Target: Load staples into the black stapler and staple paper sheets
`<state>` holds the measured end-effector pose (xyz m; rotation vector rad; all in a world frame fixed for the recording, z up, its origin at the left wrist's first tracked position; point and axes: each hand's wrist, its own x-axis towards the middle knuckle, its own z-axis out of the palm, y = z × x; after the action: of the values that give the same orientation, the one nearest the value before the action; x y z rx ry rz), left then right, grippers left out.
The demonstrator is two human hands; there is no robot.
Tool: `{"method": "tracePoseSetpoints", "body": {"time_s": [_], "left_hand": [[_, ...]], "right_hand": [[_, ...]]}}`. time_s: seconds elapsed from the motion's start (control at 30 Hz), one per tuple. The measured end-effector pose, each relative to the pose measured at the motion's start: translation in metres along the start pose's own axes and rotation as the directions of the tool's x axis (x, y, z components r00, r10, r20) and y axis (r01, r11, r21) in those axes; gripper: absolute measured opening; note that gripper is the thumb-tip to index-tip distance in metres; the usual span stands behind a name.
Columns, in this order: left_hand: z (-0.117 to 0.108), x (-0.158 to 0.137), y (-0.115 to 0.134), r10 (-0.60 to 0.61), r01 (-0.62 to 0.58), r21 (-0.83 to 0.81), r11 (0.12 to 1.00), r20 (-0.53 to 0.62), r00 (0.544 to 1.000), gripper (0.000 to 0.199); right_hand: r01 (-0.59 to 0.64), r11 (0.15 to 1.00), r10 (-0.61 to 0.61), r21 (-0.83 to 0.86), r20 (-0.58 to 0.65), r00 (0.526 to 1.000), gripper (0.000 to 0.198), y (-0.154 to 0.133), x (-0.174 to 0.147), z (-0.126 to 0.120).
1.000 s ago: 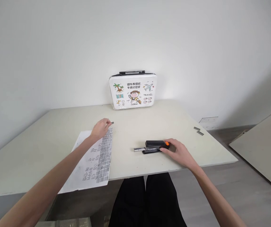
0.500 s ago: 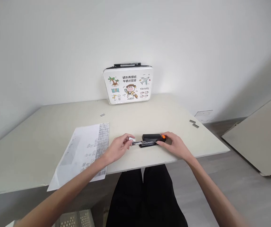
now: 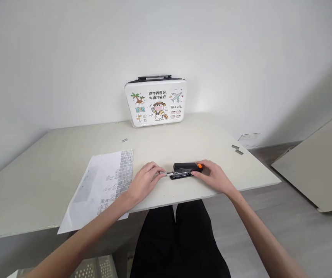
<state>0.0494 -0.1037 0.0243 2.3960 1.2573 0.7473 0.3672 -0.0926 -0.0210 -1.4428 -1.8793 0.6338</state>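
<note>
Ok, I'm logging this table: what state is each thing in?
Stapler: resting on the table, metal rail protruding leftward.
Left fingers: pinched at the rail's end.
Right fingers: gripping the stapler's orange-marked end.
Paper: print showing, overhanging the near edge.
Case: closed, standing upright, handle up.
Grey strips: lying loose.

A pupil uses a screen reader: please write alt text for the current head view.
The right hand holds a black stapler by its orange end on a table, while the left hand is at the metal tray jutting from it. Printed paper lies to the left, staple strips farther off, and a white case stands by the wall.
</note>
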Motion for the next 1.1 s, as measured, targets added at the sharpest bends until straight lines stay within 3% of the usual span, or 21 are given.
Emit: {"method": "tracePoseSetpoints", "body": {"time_s": [0.27, 0.4, 0.67, 0.8, 0.97, 1.1], "left_hand": [[0.004, 0.0, 0.006, -0.039, 0.04, 0.047, 0.998, -0.004, 0.999, 0.03], [-0.001, -0.004, -0.003, -0.051, 0.051, 0.013, 0.999, 0.003, 0.999, 0.03], [-0.022, 0.0, -0.032, 0.0, 0.037, -0.202, 0.979, 0.181, 0.983, 0.025], [-0.016, 0.021, -0.037, 0.119, -0.064, -0.219, 0.974, 0.251, 0.961, 0.033], [0.0, 0.054, -0.035, 0.239, -0.224, -0.082, 0.971, 0.328, 0.914, 0.051], [0.009, 0.066, -0.033, 0.257, -0.274, 0.002, 0.962, 0.341, 0.904, 0.064]], "right_hand": [[-0.003, 1.0, 0.003, -0.001, -0.005, 1.0, 0.044, 0.0, 0.0, 0.0], [-0.006, 1.0, 0.007, 0.002, -0.006, 1.0, 0.044, 0.0, 0.0, 0.0], [0.025, 0.994, -0.027, 0.105, 0.013, 1.0, 0.043, -0.002, -0.002, -0.002], [0.011, 0.996, -0.016, 0.093, 0.046, 0.999, 0.046, -0.001, -0.002, -0.003], [0.008, 0.995, -0.015, 0.104, 0.069, 0.998, 0.047, -0.001, -0.002, -0.004], [-0.004, 0.993, -0.004, 0.117, 0.071, 0.997, 0.05, 0.0, -0.002, -0.004]]}}
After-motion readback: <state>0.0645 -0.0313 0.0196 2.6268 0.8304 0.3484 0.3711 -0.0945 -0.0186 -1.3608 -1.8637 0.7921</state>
